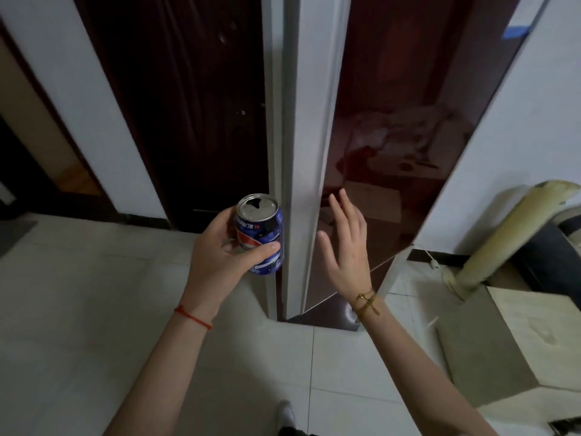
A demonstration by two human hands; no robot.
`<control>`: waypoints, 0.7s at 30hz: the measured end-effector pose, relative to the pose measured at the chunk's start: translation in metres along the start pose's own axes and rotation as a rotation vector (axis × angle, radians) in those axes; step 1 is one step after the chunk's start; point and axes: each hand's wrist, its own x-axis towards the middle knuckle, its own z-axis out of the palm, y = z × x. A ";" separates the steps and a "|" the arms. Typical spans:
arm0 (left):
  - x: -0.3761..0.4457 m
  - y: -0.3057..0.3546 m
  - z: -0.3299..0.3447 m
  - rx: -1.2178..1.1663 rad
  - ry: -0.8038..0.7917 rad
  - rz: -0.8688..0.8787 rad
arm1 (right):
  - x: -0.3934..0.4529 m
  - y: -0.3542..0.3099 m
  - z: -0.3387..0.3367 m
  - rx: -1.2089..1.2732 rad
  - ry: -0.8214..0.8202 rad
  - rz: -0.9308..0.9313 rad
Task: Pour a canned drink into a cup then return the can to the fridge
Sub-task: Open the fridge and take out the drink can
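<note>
Fingers of the left hand (220, 247) are curling round an opened blue can (260, 234), holding it upright beside the fridge door (393, 136), while the right hand (345, 243) is hovering with fingers spread

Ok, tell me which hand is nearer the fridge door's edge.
Right. The right hand hovers open beside the fridge door's edge; the left hand is farther left, gripping the can.
</note>
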 end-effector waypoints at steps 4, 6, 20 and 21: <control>0.035 -0.005 -0.005 0.016 0.026 0.007 | 0.032 0.008 0.024 0.023 -0.051 -0.025; 0.049 -0.005 -0.004 0.021 0.048 0.017 | 0.048 0.012 0.033 0.049 -0.083 -0.041; 0.145 -0.031 0.007 0.019 0.036 0.009 | 0.143 0.062 0.095 0.035 -0.211 0.050; 0.153 -0.034 0.007 0.023 0.019 0.014 | 0.149 0.064 0.099 0.028 -0.219 0.064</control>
